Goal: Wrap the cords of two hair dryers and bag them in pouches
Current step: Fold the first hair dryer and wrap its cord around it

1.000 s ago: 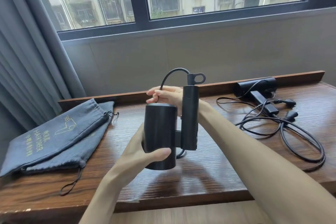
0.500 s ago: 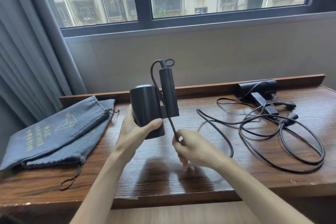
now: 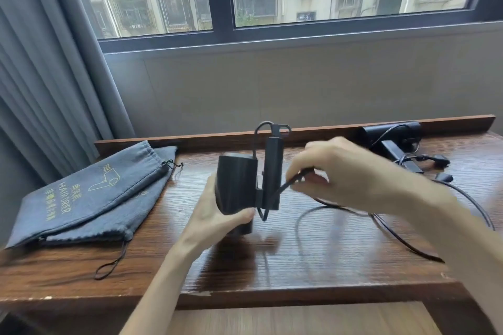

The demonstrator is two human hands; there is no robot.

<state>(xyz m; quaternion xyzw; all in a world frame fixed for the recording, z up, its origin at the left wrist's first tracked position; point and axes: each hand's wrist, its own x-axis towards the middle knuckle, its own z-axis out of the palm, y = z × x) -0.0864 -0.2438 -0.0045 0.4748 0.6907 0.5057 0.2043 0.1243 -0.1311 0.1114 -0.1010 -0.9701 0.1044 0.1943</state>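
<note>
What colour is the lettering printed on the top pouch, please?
Yellow-gold lettering on the grey pouch, seen in the head view.

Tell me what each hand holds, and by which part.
Left hand grips the hair dryer by its barrel. Right hand pinches its cord just beside the handle.

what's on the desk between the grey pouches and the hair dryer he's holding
Nothing: in the head view that stretch of desk between the pouches and the held hair dryer is bare wood.
</note>
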